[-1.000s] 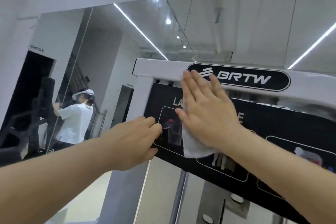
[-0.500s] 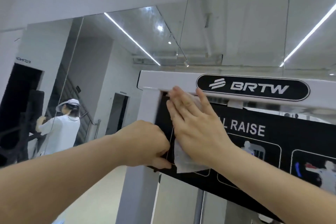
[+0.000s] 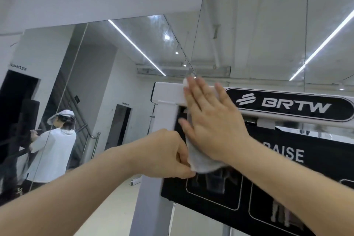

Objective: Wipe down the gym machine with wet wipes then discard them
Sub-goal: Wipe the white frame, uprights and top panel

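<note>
Up at the top left corner of the gym machine [image 3: 166, 94], the white wet wipe [image 3: 201, 163] is pressed across the white frame and the black placard [image 3: 220, 197] below it. The right hand [image 3: 212, 120] lies flat on it, fingers straight and slightly spread, with the wipe's crumpled end showing under the palm. The left hand [image 3: 168, 155] curls round the placard's left edge, thumb just beside the wipe. The BRTW badge [image 3: 287, 104] sits to the right, and a wall mirror [image 3: 115, 63] stands behind.

Wall mirror [image 3: 249, 34] reflects a person in white [image 3: 55, 145], stairs [image 3: 65, 101], dark doorway [image 3: 119, 126]; ceiling light strips [image 3: 136, 48] above.
</note>
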{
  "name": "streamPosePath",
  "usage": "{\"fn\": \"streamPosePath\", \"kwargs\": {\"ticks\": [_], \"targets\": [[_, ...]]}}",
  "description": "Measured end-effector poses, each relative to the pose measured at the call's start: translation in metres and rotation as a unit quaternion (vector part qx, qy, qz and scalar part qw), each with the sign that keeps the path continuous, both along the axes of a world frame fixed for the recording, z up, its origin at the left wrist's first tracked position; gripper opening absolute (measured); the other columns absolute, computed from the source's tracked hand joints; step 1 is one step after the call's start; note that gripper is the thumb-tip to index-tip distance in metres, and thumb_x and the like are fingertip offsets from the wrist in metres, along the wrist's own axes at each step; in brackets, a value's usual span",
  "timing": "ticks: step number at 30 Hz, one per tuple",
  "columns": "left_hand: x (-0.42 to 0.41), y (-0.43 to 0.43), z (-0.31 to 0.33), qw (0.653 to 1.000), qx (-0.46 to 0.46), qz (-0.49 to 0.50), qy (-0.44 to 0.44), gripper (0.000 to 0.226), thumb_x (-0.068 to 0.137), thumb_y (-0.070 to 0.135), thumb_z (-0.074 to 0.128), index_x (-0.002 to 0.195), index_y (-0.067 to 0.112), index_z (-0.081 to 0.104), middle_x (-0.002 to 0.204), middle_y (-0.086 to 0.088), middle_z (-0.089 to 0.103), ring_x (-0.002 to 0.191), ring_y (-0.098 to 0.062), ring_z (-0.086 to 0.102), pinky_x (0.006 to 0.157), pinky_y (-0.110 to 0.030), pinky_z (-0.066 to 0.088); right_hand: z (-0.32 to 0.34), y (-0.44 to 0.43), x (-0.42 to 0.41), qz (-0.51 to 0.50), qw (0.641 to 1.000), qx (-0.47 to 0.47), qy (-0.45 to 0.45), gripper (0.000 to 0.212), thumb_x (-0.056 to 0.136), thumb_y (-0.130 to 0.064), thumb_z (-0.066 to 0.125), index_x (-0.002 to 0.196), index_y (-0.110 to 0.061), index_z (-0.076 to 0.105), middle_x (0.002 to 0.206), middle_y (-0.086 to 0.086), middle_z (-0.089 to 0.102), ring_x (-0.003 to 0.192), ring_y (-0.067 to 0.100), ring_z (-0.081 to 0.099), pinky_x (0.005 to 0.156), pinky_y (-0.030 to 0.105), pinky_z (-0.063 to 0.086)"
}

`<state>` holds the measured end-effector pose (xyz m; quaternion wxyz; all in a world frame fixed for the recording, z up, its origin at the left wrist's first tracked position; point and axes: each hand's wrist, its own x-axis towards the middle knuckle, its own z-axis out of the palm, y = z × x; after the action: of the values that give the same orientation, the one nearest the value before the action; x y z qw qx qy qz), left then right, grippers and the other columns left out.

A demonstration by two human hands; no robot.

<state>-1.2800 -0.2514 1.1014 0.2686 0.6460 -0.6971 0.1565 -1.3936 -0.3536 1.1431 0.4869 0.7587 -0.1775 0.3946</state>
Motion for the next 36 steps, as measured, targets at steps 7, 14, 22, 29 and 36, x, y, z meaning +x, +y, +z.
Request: {"fn": "streamPosePath", "kwargs": {"ticks": [7,14,22,29,36], "targets": [[0.017,0.019,-0.003,0.974,0.16,0.125,-0.102,0.027,0.083,0.022,0.056,0.058,0.012,0.054,0.052,0.0,0.047,0.05,-0.015,0.039,0.052,-0.027,0.039,-0.049,0.013,0.042,-0.033,0.99,0.011,0.139,0.069,0.1,-0.044,0.02,0.155,-0.005,0.003,0.162,0.016,-0.008,0.15,0.03,-0.009,0.119,0.053,-0.008],[0.029,0.033,0.022,0.97,-0.152,0.186,-0.031,0.027,0.088,0.021,0.048,0.107,0.025,0.066,0.093,0.012,0.065,0.089,-0.011,0.06,0.08,-0.026,0.049,-0.007,0.012,0.033,-0.038,0.997,0.037,0.063,0.068,0.099,-0.054,0.009,0.156,-0.016,0.007,0.163,0.008,0.0,0.151,0.023,-0.003,0.118,0.056,-0.007],[0.01,0.014,0.029,0.947,-0.271,0.141,-0.096,0.055,0.098,0.031,0.04,0.151,0.023,0.025,0.155,0.006,0.026,0.14,-0.014,0.025,0.111,-0.025,0.023,0.043,0.015,-0.01,-0.043,0.996,0.046,-0.06,0.054,0.102,-0.051,0.019,0.12,-0.016,0.056,0.097,0.005,0.066,0.08,0.023,0.058,0.07,0.035,0.044],[-0.032,-0.007,0.045,0.954,-0.273,0.061,-0.105,0.048,0.1,0.037,0.033,0.147,0.029,0.029,0.141,0.011,0.032,0.128,-0.007,0.034,0.106,-0.027,0.035,0.077,0.008,-0.083,-0.127,0.975,0.18,-0.039,0.079,0.094,-0.067,0.007,0.104,-0.018,0.068,0.123,0.012,0.051,0.126,0.03,0.039,0.102,0.049,0.032],[-0.056,-0.005,0.044,0.942,-0.321,-0.058,-0.077,0.033,0.093,0.049,0.036,0.125,0.042,0.04,0.119,0.027,0.045,0.113,0.013,0.039,0.094,-0.005,0.031,0.1,0.003,-0.056,0.008,0.966,0.24,0.094,0.034,0.102,-0.029,0.038,0.092,-0.009,0.062,0.09,0.002,0.064,0.086,0.023,0.057,0.079,0.034,0.044]]}}
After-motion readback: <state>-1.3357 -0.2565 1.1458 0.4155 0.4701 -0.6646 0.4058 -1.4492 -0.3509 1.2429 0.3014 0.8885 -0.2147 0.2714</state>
